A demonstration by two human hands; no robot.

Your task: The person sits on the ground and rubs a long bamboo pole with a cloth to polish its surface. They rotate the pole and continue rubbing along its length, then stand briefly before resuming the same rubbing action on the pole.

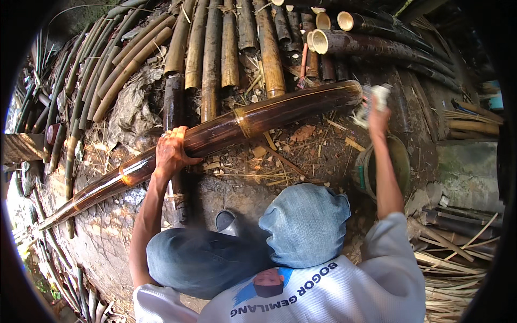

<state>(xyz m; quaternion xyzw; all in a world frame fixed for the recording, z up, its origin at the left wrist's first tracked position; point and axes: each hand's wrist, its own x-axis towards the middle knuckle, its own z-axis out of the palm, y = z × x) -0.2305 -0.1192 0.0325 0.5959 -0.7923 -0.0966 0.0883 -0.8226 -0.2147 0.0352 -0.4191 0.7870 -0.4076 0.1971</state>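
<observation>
One long dark bamboo pole (pixel 215 133) lies slantwise over the ground in front of the person, its thin end off to the lower left, thick end at the upper right; it crosses over one darker support pole (pixel 173 102). Left hand (pixel 171 151) clamped over the pole left of its middle, fingers across the far side, thumb along the near side. Right hand (pixel 379 119) closed round a pale wad (pixel 381 97), blurred, just beside the thick end; cannot tell whether the wad touches it. Progress, by judgement: partway. Wet-looking shine covers much of the pole's left and middle, so that stretch seems treated; the thick end looks duller and the underside is hidden, so some surface probably remains. Cannot tell whether the surrounding stock is treated. Counts: one pole in hand, three paler bands visible along it; one wad; one bucket (pixel 403 164) under the right forearm, one green piece (pixel 361 176) at its left side; one reddish stick (pixel 304 62) beyond the pole. At least six poles in the upright row (pixel 211 59) behind; at least three pale cut ends (pixel 345 21) at upper right. Left-hand stack overlaps too much to count.
</observation>
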